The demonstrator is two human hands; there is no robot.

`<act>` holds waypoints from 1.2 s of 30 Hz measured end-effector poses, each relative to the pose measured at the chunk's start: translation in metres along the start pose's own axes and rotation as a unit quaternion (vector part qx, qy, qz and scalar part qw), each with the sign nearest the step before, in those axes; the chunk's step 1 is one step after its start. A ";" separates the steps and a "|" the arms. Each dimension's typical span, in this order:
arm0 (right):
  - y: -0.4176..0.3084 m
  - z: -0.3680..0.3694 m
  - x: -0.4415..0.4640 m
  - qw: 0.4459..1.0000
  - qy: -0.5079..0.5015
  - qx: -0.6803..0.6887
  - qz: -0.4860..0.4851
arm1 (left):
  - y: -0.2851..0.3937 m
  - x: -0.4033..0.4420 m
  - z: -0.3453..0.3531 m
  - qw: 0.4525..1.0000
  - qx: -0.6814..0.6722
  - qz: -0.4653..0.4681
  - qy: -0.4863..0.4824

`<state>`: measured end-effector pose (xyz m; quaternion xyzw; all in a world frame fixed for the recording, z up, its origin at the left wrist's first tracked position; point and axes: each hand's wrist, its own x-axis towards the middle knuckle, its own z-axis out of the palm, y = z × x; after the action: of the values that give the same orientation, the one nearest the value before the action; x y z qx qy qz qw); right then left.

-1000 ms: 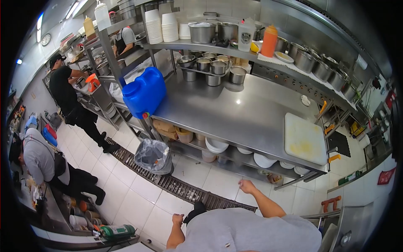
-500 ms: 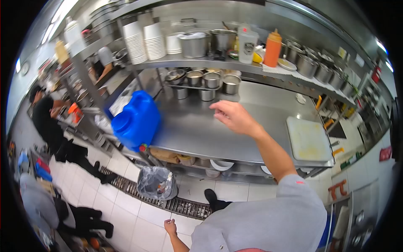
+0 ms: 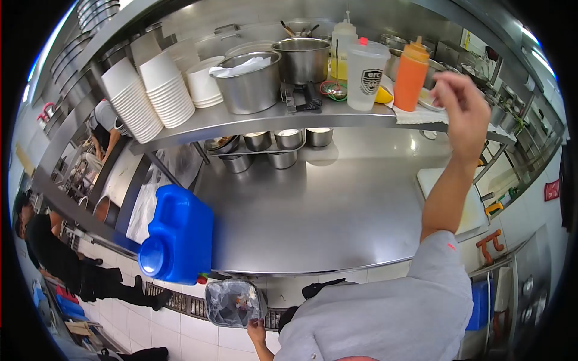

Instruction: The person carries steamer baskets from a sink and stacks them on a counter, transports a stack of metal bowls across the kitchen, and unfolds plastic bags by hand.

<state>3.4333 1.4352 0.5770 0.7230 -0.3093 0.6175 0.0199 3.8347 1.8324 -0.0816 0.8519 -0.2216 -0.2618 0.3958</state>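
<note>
I see the left hand low by the lined bin, can't tell if closed; blue jug sits at the table edge, presumably so its tap pours clear; right hand raised, fingers loosely bent, nothing visible in it; beside it the orange bottle stands upright on the shelf, cloth at its base, likely for drips.
</note>
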 end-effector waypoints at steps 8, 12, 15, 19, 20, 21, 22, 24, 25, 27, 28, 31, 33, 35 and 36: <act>0.041 0.086 0.049 0.951 -0.057 -0.296 -0.067 | 0.258 0.050 -0.047 0.982 -0.124 0.143 -0.016; 0.058 0.121 0.041 0.957 -0.004 -0.280 0.072 | 0.373 0.065 -0.059 0.957 -0.077 0.280 -0.023; 0.058 0.128 0.039 0.969 0.030 -0.215 0.116 | 0.414 0.074 -0.069 0.930 -0.103 0.351 -0.027; 0.035 0.133 0.033 0.984 0.044 -0.123 0.118 | 0.427 0.082 -0.071 0.915 -0.118 0.386 -0.017; 0.029 0.136 0.033 0.985 0.042 -0.116 0.117 | 0.427 0.083 -0.073 0.913 -0.128 0.386 -0.020; 0.023 0.140 0.034 0.992 0.037 -0.079 0.095 | 0.428 0.082 -0.073 0.915 -0.126 0.383 -0.010; 0.018 0.145 0.038 0.996 0.032 -0.041 0.073 | 0.432 0.079 -0.072 0.918 -0.132 0.373 -0.013; 0.005 0.158 0.049 0.997 0.025 0.004 0.076 | 0.432 0.075 -0.073 0.923 -0.135 0.361 -0.007; -0.002 0.162 0.055 0.996 0.024 0.034 0.079 | 0.433 0.075 -0.072 0.917 -0.134 0.374 -0.019; -0.010 0.174 0.074 0.999 0.040 -0.003 0.037 | 0.434 0.074 -0.072 0.906 -0.128 0.403 -0.032; -0.014 0.178 0.085 0.998 0.055 -0.044 -0.003 | 0.434 0.073 -0.073 0.905 -0.128 0.405 -0.031; -0.011 0.188 0.110 0.990 0.030 -0.136 -0.013 | 0.428 0.069 -0.079 0.905 -0.125 0.406 -0.017; -0.007 0.195 0.117 0.975 -0.017 -0.223 0.012 | 0.418 0.069 -0.080 0.915 -0.137 0.379 0.001; 0.007 0.196 0.119 0.976 0.011 -0.214 -0.045 | 0.409 0.069 -0.081 0.922 -0.134 0.364 0.012; 0.013 0.204 0.118 0.974 0.044 -0.201 -0.098 | 0.404 0.068 -0.085 0.927 -0.130 0.350 0.023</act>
<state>3.6118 1.2906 0.6311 0.7033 -0.3530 0.5689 0.2389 3.8708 1.6028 0.2660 0.6671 -0.4604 -0.1135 0.5746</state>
